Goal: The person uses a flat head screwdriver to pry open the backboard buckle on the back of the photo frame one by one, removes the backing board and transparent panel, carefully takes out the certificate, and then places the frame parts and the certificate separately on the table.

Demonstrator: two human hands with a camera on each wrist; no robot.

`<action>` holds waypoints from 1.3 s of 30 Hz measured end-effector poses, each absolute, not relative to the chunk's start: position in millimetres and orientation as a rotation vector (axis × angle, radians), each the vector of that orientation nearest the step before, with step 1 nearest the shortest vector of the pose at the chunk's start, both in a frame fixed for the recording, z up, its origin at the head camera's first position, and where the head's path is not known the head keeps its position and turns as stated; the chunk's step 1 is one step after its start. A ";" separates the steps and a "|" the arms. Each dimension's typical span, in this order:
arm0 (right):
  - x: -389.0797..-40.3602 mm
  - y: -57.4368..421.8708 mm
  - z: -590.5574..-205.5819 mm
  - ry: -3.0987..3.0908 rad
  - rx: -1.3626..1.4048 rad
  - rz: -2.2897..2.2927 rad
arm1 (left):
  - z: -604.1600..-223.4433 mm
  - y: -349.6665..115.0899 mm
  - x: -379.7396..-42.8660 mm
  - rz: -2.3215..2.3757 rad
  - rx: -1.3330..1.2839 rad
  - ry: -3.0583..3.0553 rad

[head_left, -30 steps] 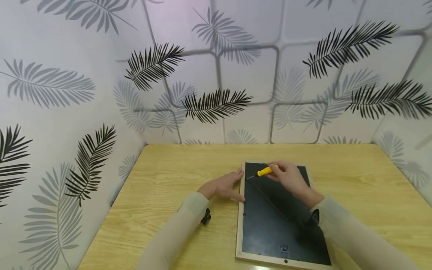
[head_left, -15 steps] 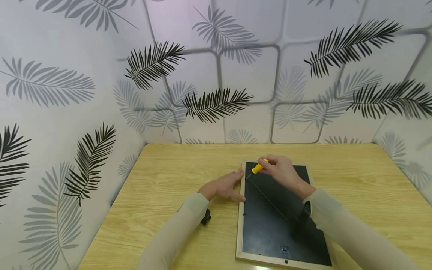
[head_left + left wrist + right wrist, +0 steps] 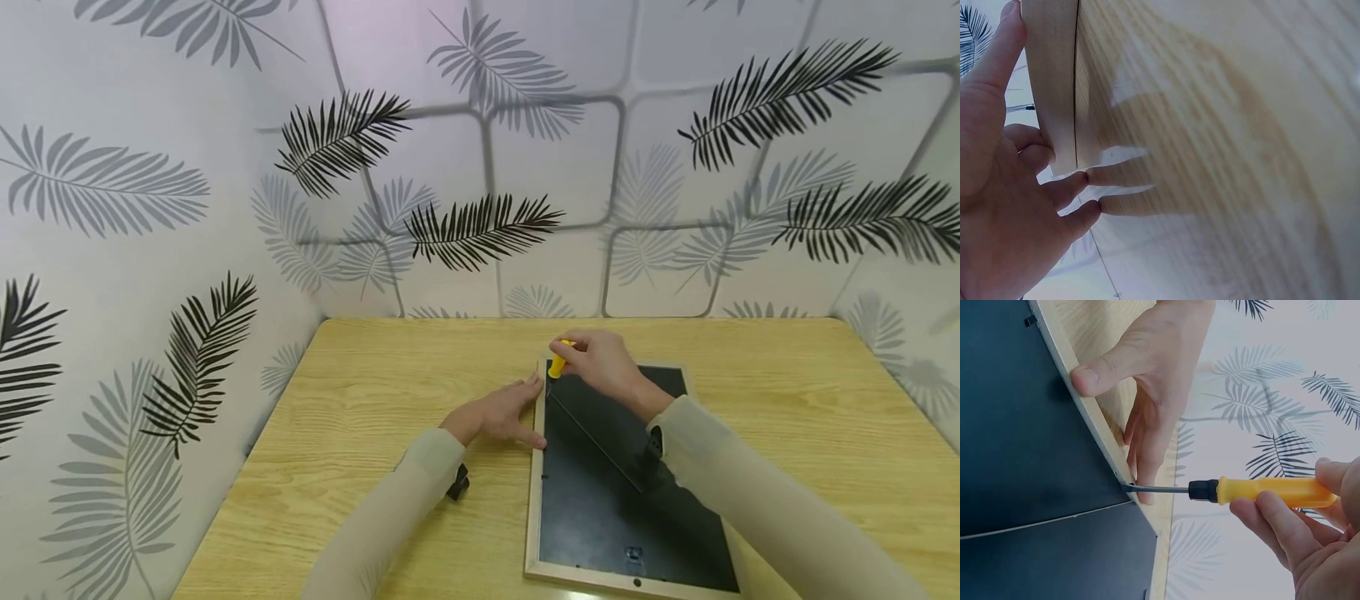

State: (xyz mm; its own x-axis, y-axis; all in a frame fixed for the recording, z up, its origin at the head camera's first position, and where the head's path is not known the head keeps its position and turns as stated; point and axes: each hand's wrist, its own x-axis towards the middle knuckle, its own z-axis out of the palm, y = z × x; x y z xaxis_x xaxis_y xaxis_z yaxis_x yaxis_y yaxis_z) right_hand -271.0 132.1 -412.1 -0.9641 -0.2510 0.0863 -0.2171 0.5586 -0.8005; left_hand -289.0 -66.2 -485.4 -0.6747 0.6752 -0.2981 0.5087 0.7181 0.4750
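Observation:
A picture frame lies face down, with a pale wooden rim (image 3: 533, 508) and a black backing board (image 3: 592, 521). My right hand (image 3: 609, 364) grips a screwdriver (image 3: 1272, 491) by its yellow handle. In the right wrist view the metal tip meets the inner edge of the rim, beside a thin line running across the board; a small dark tab seems to be there. My left hand (image 3: 495, 414) rests along the frame's left side, fingers spread. Its thumb (image 3: 1094, 380) touches the rim, and in the left wrist view some fingertips (image 3: 1090, 212) touch the table.
The frame lies on a light wood table (image 3: 360, 400) that reaches back to a leaf-patterned wall (image 3: 540, 167). Another small dark tab (image 3: 1030, 320) sits along the rim. A dark hanger (image 3: 633, 554) is near the board's front edge.
My right hand has moved left and slightly up, bringing the screwdriver from a low slant to nearly upright while its tip stays near the left rim. The left hand and frame have not moved.

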 end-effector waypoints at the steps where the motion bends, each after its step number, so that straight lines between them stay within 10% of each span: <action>1: -271.9 131.1 -412.0 2.740 -0.428 -1.397 | -485.1 -66.2 -288.7 0.496 0.905 2.466; 39: -249.7 124.3 -432.1 2.863 -0.452 -1.604 | -487.5 -62.0 -264.7 0.290 0.913 2.608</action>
State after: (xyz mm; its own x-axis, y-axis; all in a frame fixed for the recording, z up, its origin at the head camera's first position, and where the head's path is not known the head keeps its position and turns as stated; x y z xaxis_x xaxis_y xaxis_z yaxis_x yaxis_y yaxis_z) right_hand -249.7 124.3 -432.1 -0.9484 -0.1514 0.2786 -0.3167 0.4976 -0.8075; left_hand -264.7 -62.0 -487.5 -0.7258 0.6341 -0.2669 0.5600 0.7698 0.3062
